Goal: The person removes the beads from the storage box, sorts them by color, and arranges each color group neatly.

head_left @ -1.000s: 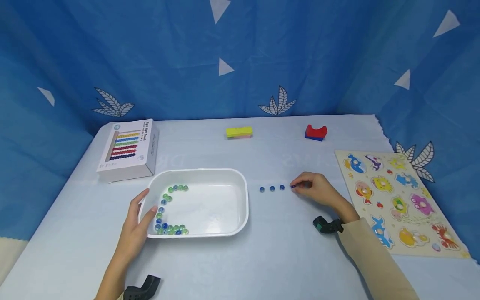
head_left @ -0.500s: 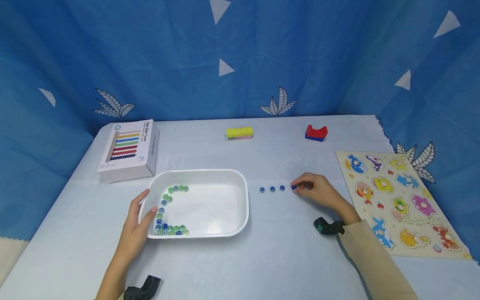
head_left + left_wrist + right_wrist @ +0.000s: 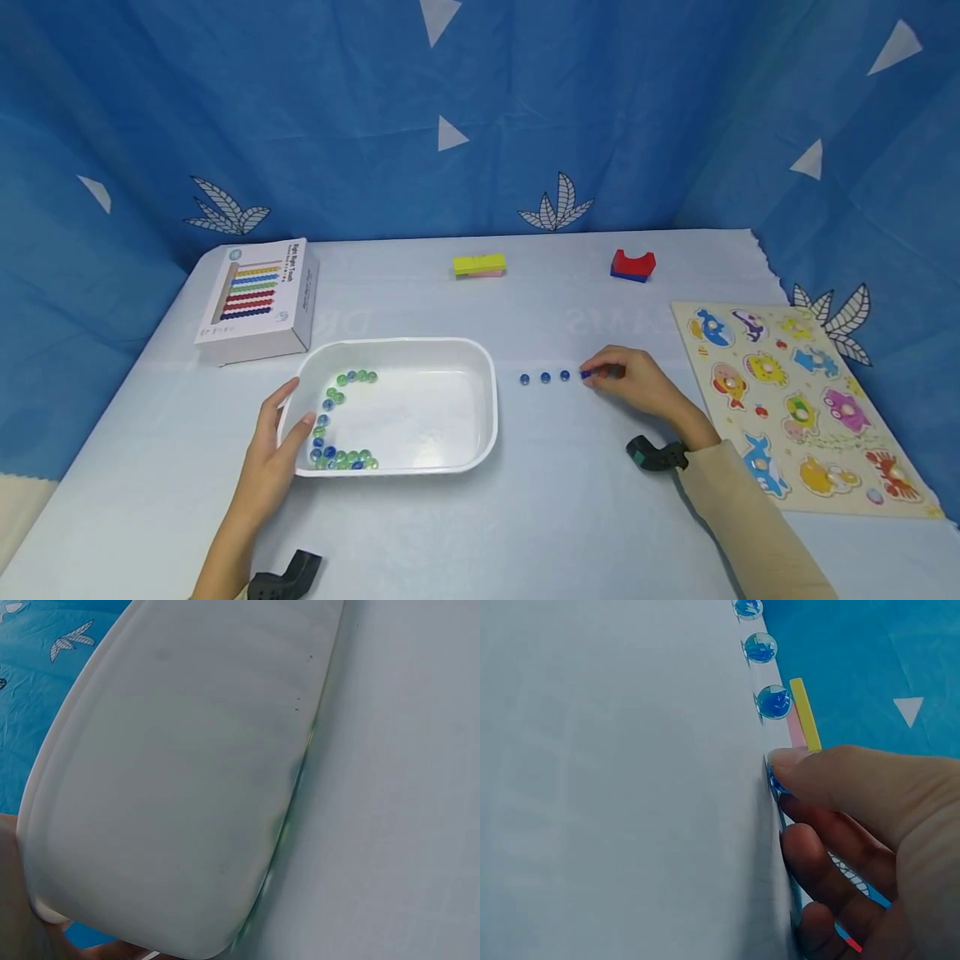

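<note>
My left hand (image 3: 272, 450) grips the left end of a white tray (image 3: 431, 412), thumb over the rim. Inside the tray, green and blue marbles (image 3: 342, 457) form a C-shaped line along the left side. To the tray's right, three blue marbles (image 3: 545, 377) sit in a row on the table. At the right end of that row my right hand (image 3: 641, 385) pinches another blue marble (image 3: 775, 780) between thumb and fingertips, at the tabletop. Fingers partly cover this marble. The left wrist view is filled mostly by the tray's outer wall (image 3: 172, 772).
A boxed abacus toy (image 3: 258, 300) stands at the back left. Yellow and pink blocks (image 3: 479, 265) lie at the back middle, with a red block (image 3: 633, 263) on a blue one farther right. A sea-animal peg puzzle (image 3: 802, 408) lies beside my right forearm.
Over the last half second my right hand and its pinched marble shift very slightly left, toward the row. The left hand and tray stay put.
</note>
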`<move>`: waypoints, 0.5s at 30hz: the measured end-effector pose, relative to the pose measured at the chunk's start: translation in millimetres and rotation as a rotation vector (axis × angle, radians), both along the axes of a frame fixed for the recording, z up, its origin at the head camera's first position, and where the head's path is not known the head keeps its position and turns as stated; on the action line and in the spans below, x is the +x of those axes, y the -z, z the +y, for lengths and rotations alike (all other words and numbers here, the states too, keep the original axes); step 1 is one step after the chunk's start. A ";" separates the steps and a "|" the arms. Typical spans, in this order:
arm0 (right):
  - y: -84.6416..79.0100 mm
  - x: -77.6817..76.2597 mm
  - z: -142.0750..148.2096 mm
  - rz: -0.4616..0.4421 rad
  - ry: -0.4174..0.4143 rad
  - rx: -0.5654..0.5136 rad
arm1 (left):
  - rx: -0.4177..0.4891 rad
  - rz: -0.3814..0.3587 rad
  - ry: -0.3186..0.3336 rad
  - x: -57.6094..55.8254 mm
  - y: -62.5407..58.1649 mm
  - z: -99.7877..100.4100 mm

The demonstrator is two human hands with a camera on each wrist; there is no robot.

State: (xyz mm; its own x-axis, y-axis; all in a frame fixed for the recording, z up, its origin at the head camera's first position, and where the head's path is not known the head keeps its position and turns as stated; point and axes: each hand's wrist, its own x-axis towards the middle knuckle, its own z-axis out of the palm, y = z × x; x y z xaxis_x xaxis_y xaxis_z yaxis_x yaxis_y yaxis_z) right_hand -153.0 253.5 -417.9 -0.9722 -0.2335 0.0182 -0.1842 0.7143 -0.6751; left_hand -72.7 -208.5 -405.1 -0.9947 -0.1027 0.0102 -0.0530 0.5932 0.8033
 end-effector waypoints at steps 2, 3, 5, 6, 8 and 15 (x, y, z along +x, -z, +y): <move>-0.3 0.0 0.4 -0.012 0.003 0.004 | -0.002 0.001 0.002 0.1 0.5 -0.5; -0.7 0.0 0.7 -0.020 0.001 0.006 | 0.000 0.002 0.003 0.2 0.7 -0.8; -2.3 0.1 1.8 -0.038 0.000 0.011 | 0.008 0.003 0.003 0.5 1.2 -0.9; -3.8 0.2 2.6 -0.048 0.000 0.012 | 0.007 0.003 0.002 0.6 1.4 -0.8; -8.5 -0.3 4.2 -0.065 -0.003 0.015 | 0.007 0.000 -0.001 0.8 1.3 -0.8; -43.2 -8.0 2.3 -0.015 -0.028 0.013 | 0.005 -0.001 -0.002 0.9 0.9 -0.7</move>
